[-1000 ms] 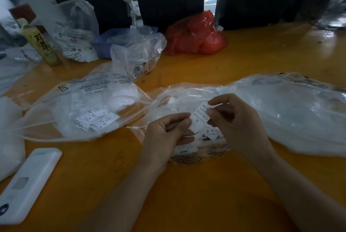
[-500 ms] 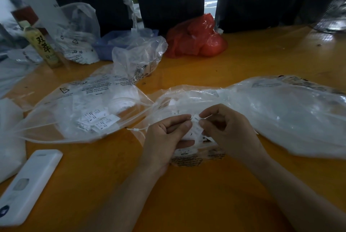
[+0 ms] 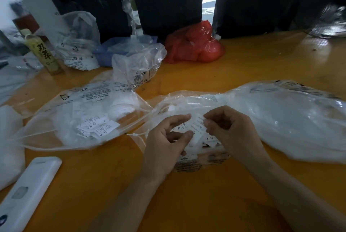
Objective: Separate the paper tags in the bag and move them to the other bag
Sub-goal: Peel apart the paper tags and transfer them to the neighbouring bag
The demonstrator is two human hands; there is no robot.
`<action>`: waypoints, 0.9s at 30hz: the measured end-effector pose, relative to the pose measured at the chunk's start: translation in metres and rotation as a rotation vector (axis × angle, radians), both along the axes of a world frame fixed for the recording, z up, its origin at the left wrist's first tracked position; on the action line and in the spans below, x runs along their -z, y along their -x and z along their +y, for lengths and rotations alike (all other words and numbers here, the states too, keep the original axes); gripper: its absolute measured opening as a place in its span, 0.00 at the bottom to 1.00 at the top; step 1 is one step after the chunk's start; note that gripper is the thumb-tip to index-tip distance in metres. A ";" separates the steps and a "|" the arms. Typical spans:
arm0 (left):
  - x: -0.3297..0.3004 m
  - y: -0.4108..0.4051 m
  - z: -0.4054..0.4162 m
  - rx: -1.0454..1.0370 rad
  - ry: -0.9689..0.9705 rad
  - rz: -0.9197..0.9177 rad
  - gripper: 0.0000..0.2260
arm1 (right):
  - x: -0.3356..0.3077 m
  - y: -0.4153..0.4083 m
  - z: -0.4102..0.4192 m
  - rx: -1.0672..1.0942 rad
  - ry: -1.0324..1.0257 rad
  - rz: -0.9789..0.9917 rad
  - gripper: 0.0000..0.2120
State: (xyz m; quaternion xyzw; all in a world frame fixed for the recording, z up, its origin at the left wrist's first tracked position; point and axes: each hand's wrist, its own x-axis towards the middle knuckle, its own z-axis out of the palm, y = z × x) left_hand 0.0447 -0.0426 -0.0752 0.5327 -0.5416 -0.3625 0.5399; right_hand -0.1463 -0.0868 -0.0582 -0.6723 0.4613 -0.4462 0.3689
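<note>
Paper tag [image 3: 196, 129] turned flatter since earlier, left hand [image 3: 164, 143] and right hand [image 3: 230, 129] fingers both pinching it, over clear bag [image 3: 280, 115], second bag [image 3: 78, 117] left on counter [image 3: 187, 203]

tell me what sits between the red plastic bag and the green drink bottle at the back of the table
In the head view, between the red plastic bag and the green drink bottle sit a blue plastic tray and crumpled clear plastic bags.

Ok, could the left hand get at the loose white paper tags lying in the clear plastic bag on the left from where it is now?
Probably not right away: the left hand is pinching white paper tags with the right hand. Once free, bare table lies between, but the loose tags sit under the clear bag's film.
</note>
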 end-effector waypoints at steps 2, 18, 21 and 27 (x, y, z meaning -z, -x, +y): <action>-0.001 0.000 0.001 -0.057 0.081 -0.083 0.17 | 0.001 0.001 -0.001 -0.015 -0.031 -0.028 0.06; -0.027 -0.121 -0.006 -0.844 -0.065 -0.874 0.12 | 0.005 0.007 -0.006 -0.061 0.157 0.601 0.06; -0.025 -0.124 -0.009 -0.837 -0.375 -1.030 0.19 | 0.009 0.002 -0.006 -0.155 0.156 0.707 0.14; -0.017 -0.120 -0.015 -0.792 -0.493 -1.081 0.21 | 0.015 -0.008 0.001 -0.225 0.106 0.879 0.27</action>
